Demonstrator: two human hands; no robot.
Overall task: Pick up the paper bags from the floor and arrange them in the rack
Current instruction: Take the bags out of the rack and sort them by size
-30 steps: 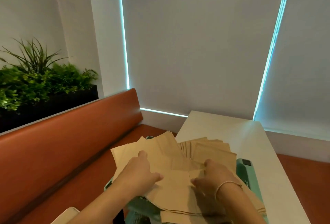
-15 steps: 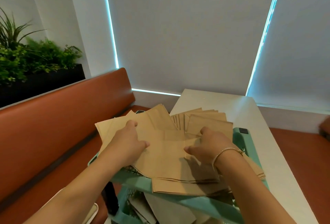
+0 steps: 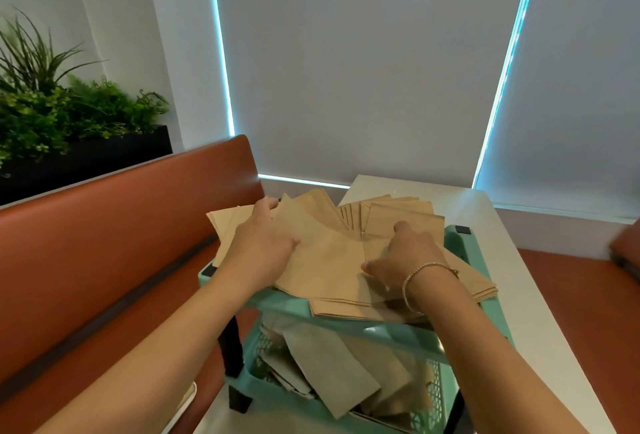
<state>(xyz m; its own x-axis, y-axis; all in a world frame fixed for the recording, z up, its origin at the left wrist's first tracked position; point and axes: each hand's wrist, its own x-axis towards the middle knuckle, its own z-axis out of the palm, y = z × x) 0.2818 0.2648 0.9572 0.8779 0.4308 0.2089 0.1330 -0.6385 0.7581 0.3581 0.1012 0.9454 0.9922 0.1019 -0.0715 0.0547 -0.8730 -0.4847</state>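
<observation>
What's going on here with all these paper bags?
A person is sorting flat brown paper bags on the top shelf of a teal plastic rack. The left hand lies spread on the left side of the pile, and the right hand, with a bracelet at its wrist, has its fingers curled at a bag on the right. More bags lie loose in the shelf below. The rack stands between a brown bench and a white table.
</observation>
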